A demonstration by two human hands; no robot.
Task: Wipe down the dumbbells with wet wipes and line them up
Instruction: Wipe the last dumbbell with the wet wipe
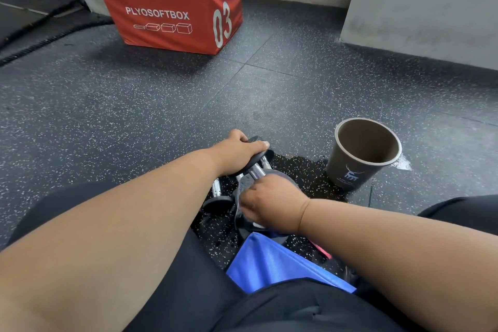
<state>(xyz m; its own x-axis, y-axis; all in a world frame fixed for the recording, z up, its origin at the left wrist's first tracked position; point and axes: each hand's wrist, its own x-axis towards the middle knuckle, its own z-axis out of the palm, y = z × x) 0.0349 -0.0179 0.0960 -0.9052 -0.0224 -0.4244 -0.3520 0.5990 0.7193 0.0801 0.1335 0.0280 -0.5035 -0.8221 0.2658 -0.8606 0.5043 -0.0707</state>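
Left hand (pixel 237 152): I see it curled over the far head of the dumbbell (pixel 257 168), gripping the rounded black rubber disc.
Right hand (pixel 265 203): clamped on a grey, damp-looking wipe (pixel 244 188), pressed to the near end of the handle.
Dumbbell: between my hands, tilted up at the far end; knurled chrome handle; long axis runs away from me, slightly leftward.
Second dumbbell (pixel 217 194): just left of the right hand, lying on the floor, chrome bar, black head.
Cup (pixel 361 155): right of both hands, brown paper, upright, open.
Floor (pixel 134 105): speckled black rubber, wet patch under the hands.
Box (pixel 172 8): well beyond the left hand, red vinyl.
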